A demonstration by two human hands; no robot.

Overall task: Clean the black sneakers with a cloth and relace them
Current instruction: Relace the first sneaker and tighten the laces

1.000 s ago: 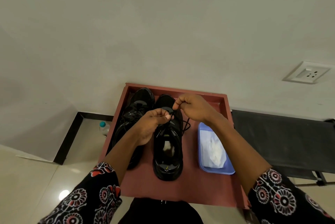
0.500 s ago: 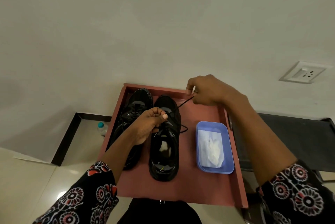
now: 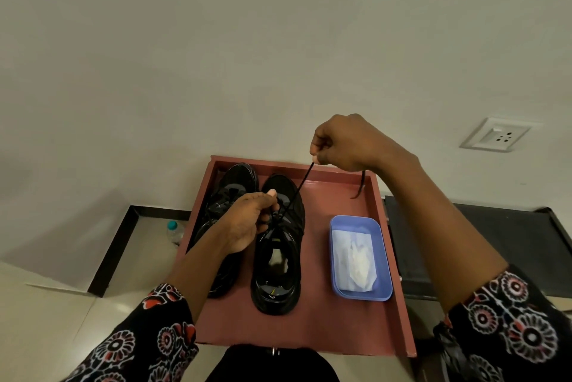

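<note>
Two black sneakers stand side by side on a red tray point(image 3: 325, 332), toes toward the wall. My left hand point(image 3: 247, 224) pinches the lacing at the tongue of the right sneaker point(image 3: 278, 261) and partly covers the left sneaker point(image 3: 230, 189). My right hand point(image 3: 343, 143) is raised above the tray's far edge and grips the black lace point(image 3: 297, 193), which runs taut down to the right sneaker's eyelets. The lace's free end point(image 3: 359, 186) dangles below my right wrist. A white cloth point(image 3: 356, 258) lies in a blue tub point(image 3: 383, 258) to the right of the shoes.
A white wall rises directly behind the tray, with a socket plate point(image 3: 495, 134) at the right. A black bench point(image 3: 495, 242) adjoins the tray's right side. A small plastic bottle point(image 3: 174, 231) stands on the floor to the left.
My right hand has moved up and away from the right sneaker, drawing the lace out long and taut. My left hand has stayed at the tongue.
</note>
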